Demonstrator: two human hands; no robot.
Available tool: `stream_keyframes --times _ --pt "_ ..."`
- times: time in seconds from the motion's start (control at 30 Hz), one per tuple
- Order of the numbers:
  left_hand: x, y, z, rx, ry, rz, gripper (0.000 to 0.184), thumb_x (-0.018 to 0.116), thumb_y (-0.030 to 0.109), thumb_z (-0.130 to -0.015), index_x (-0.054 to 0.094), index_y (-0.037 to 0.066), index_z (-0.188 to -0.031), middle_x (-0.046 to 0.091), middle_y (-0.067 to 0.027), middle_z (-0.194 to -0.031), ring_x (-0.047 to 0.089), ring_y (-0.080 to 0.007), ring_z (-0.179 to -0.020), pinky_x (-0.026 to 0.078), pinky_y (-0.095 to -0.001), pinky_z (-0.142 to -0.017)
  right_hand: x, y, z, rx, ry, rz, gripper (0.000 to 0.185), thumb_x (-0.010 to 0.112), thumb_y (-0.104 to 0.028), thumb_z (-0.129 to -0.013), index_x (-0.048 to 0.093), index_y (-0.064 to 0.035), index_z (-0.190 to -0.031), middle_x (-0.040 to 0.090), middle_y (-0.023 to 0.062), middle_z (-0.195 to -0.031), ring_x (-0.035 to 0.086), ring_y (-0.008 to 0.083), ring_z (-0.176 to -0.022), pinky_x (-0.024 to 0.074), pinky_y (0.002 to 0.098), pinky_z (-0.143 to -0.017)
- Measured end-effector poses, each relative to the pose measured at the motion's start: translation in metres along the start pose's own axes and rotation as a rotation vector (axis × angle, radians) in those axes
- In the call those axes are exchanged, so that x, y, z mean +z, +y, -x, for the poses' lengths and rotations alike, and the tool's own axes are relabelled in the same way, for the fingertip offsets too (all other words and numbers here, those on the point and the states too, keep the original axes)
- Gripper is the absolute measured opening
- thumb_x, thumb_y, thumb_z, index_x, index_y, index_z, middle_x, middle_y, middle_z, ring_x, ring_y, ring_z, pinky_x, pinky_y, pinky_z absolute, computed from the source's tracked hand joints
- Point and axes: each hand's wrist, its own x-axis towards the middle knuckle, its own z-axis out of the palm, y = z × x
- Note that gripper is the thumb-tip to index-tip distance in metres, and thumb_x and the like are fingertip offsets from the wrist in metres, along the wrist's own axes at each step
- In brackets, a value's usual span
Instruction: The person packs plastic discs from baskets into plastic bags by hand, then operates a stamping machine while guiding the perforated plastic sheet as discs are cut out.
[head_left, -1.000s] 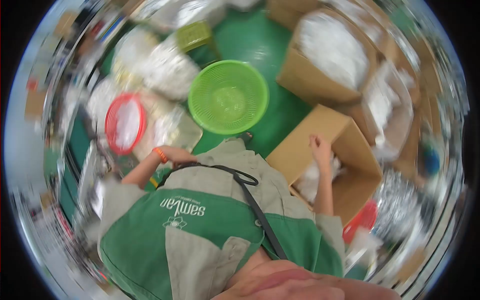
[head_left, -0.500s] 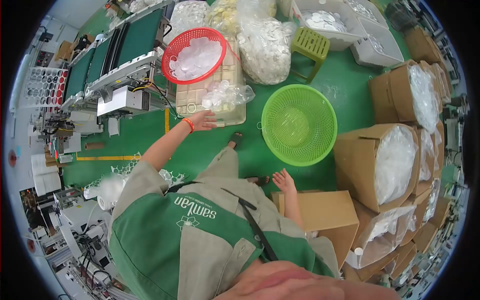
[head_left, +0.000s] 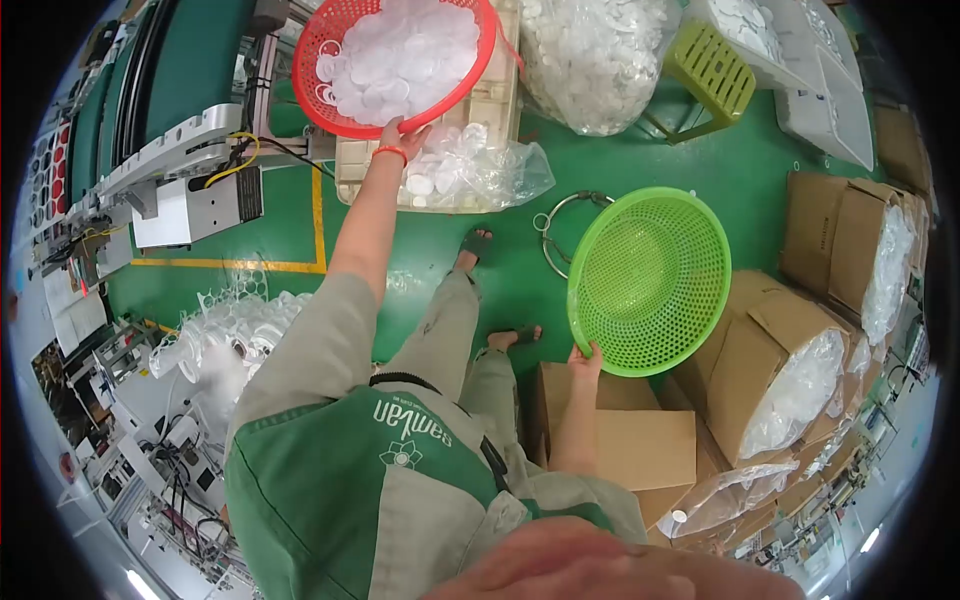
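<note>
My left hand [head_left: 398, 137] is closed on the near rim of a red plastic basket [head_left: 487, 55]. Whitish round discs [head_left: 395, 65] fill much of that basket, which rests over a cream-coloured crate [head_left: 352, 170]. A clear bag [head_left: 525, 175] with white round pieces lies on the crate, close by my left wrist. My right hand [head_left: 586, 360] grips the near rim of a green perforated basket [head_left: 650, 285], with no contents visible. The basket is tilted; a metal ring [head_left: 548, 225] lies on the floor beside it.
Cardboard boxes [head_left: 645, 445] stand at my right, several holding clear plastic bags. A green stool [head_left: 710, 75] and white bins [head_left: 822, 115] are at the back right. At the left is a conveyor [head_left: 200, 60]. White netted scrap [head_left: 225, 335] lies nearer on that side.
My left hand has moved forward from open air onto the red basket's rim. My open right hand has closed on the green basket's rim, which is now tilted and shifted, exposing the ring.
</note>
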Motion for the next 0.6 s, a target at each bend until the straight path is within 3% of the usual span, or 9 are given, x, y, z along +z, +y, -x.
stream_keyframes --times 0.03,0.1,0.23,0.33,0.4,0.53,0.6 --pt "0.001 0.002 -0.005 0.005 -0.015 -0.022 0.023 0.052 0.013 -0.081 0.041 0.0 -0.096 0.047 -0.0222 -0.107 0.047 -0.0355 -0.107 0.044 -0.049 -0.089 0.003 -0.005 0.009 -0.017 -0.046 -0.009 0.015 0.05 -0.007 -0.082 0.052 0.0026 -0.094 0.06 0.0123 -0.093 0.06 0.0218 -0.084 0.0519 0.0317 -0.076" --pt "0.002 0.005 -0.005 -0.004 -0.026 -0.036 0.012 0.049 0.007 -0.079 0.045 0.0 -0.087 0.053 -0.0173 -0.095 0.055 -0.0346 -0.094 0.046 -0.0488 -0.087 0.005 -0.015 0.023 -0.043 -0.045 -0.01 0.015 0.05 -0.006 -0.081 0.053 0.0022 -0.094 0.06 0.0117 -0.092 0.06 0.0218 -0.084 0.0521 0.0317 -0.076" --pt "-0.021 -0.01 0.038 0.066 -0.097 -0.32 0.012 0.05 0.008 -0.078 0.046 0.0 -0.085 0.054 -0.0159 -0.092 0.056 -0.0315 -0.092 0.047 -0.0474 -0.085 -0.002 -0.046 0.053 -0.121 -0.098 0.021 0.018 0.051 -0.005 -0.079 0.053 0.0009 -0.097 0.061 0.0111 -0.094 0.061 0.0217 -0.084 0.0524 0.0308 -0.074" --pt "-0.051 -0.029 0.087 0.049 -0.199 -0.523 0.015 0.051 0.011 -0.076 0.051 -0.002 -0.085 0.057 -0.0137 -0.083 0.059 -0.0276 -0.079 0.051 -0.0417 -0.078 -0.002 -0.083 0.084 -0.179 -0.181 0.032 0.022 0.053 -0.005 -0.078 0.052 0.0004 -0.099 0.06 0.0112 -0.096 0.06 0.0213 -0.085 0.0521 0.0304 -0.072" --pt "-0.056 -0.045 0.136 -0.059 -0.163 -0.657 0.018 0.051 0.01 -0.075 0.052 -0.001 -0.089 0.058 -0.0137 -0.088 0.06 -0.0268 -0.078 0.051 -0.0401 -0.078 -0.003 -0.116 0.109 -0.255 -0.301 0.013 0.019 0.053 -0.004 -0.079 0.052 -0.0006 -0.097 0.06 0.0113 -0.095 0.061 0.0219 -0.082 0.0539 0.0306 -0.07" --pt "-0.061 -0.108 0.206 -0.234 -0.303 -0.798 0.016 0.055 0.013 -0.073 0.055 0.003 -0.085 0.059 -0.0125 -0.086 0.06 -0.0243 -0.08 0.05 -0.0386 -0.077 0.007 -0.183 0.169 -0.453 -0.342 0.035 0.023 0.055 -0.003 -0.077 0.052 -0.0009 -0.1 0.06 0.011 -0.096 0.06 0.0222 -0.084 0.0541 0.0305 -0.068" --pt "-0.087 -0.163 0.189 -0.343 -0.301 -0.856 0.018 0.057 0.01 -0.071 0.056 0.001 -0.087 0.06 -0.0129 -0.083 0.061 -0.0253 -0.075 0.052 -0.0394 -0.071 -0.001 -0.22 0.184 -0.581 -0.288 0.084 0.031 0.058 -0.003 -0.073 0.051 0.0005 -0.104 0.058 0.0106 -0.1 0.058 0.0209 -0.088 0.0508 0.0295 -0.073"
